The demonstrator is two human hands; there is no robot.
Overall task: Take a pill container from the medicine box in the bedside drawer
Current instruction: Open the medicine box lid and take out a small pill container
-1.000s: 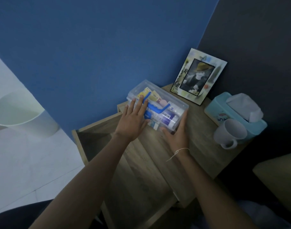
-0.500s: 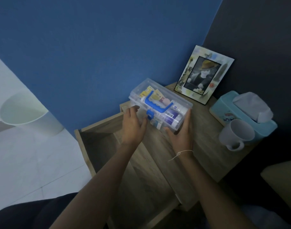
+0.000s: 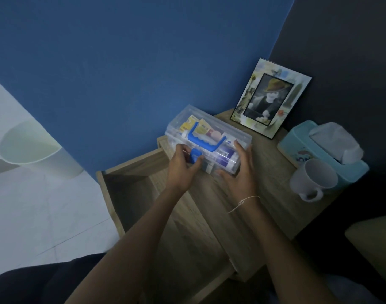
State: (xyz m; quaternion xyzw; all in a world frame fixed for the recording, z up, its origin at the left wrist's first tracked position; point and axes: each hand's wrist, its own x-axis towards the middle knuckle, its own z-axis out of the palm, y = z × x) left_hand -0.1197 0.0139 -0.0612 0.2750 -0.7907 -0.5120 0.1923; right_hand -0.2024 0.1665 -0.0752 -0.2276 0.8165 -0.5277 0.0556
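A clear plastic medicine box (image 3: 229, 131) with a blue handle and a blue front latch (image 3: 195, 155) rests on the wooden bedside table top (image 3: 266, 183), lid closed. Packets and tubes show through its walls; no pill container can be picked out. My left hand (image 3: 183, 166) pinches the blue latch between thumb and fingers. My right hand (image 3: 241, 170) is pressed against the box's right front corner, steadying it. The bedside drawer (image 3: 130, 194) stands pulled open below and to the left, its inside dark.
A framed photo (image 3: 271, 104) leans against the wall behind the box. A light blue tissue box (image 3: 314, 150) and a white mug (image 3: 312, 182) stand at the right. A white bin (image 3: 34, 150) sits on the tiled floor at the left.
My left hand slid off the lid top down to the front and took the blue latch. My right hand stayed on the box's right end.
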